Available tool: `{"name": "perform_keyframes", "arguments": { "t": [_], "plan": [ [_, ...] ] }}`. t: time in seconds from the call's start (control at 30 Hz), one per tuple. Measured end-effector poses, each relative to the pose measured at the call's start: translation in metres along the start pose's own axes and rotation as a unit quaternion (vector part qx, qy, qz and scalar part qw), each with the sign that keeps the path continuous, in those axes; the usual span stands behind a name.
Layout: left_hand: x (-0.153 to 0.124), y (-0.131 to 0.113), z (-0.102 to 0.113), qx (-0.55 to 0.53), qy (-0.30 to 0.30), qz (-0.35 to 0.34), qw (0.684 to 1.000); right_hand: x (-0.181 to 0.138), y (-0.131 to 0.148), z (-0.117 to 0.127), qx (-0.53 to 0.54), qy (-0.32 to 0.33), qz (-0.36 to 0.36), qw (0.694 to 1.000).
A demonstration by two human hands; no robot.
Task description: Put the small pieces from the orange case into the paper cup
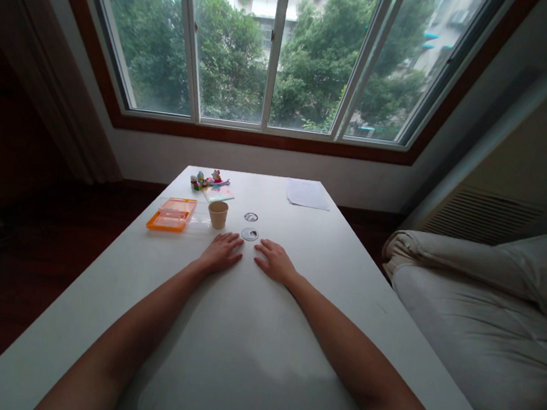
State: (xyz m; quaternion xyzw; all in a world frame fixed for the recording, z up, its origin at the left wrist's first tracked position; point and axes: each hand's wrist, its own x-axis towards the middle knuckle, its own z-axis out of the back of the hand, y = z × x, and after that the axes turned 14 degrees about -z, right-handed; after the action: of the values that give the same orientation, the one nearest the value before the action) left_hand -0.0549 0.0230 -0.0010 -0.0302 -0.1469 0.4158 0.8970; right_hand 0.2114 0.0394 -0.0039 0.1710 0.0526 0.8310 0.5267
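The white table (319,317) carries both hands, palms down, fingers extended, gripping nothing. The left hand (221,252) and right hand (274,260) lie near each other. An orange tray (171,214) sits further left. The paper cup (218,214) stands just beyond the left fingertips. A small round disc (250,234) lies between and just ahead of both hands.

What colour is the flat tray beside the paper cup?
Orange tray, left of the paper cup; head view.
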Motion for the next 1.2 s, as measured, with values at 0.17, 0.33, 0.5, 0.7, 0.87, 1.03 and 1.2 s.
{"name": "perform_keyframes", "arguments": {
  "t": [0.17,0.33,0.5,0.7,0.87,1.03,1.2],
  "plan": [
    [0.0,-0.001,0.0,0.0,-0.003,-0.005,1.0,0.0,-0.001,-0.001,0.004,0.001,0.002,1.0],
    [0.0,0.0,0.0,0.005,-0.011,-0.011,1.0,0.002,-0.003,-0.005,0.004,-0.009,0.006,1.0],
    [0.0,0.0,0.0,0.002,-0.009,-0.009,1.0,0.001,-0.003,-0.005,0.003,-0.015,0.014,1.0],
    [0.0,-0.002,0.002,-0.002,-0.01,-0.007,1.0,0.0,-0.002,-0.002,0.009,-0.012,0.011,1.0],
    [0.0,-0.003,0.002,-0.005,-0.008,0.0,1.0,0.0,0.0,0.001,0.001,-0.001,-0.001,1.0],
    [0.0,-0.003,0.003,-0.007,0.003,0.006,1.0,-0.001,0.002,0.004,-0.002,0.014,-0.01,1.0],
    [0.0,-0.004,0.003,-0.001,0.003,0.002,1.0,-0.001,0.004,0.005,-0.009,0.023,-0.015,1.0]
  ]
}}
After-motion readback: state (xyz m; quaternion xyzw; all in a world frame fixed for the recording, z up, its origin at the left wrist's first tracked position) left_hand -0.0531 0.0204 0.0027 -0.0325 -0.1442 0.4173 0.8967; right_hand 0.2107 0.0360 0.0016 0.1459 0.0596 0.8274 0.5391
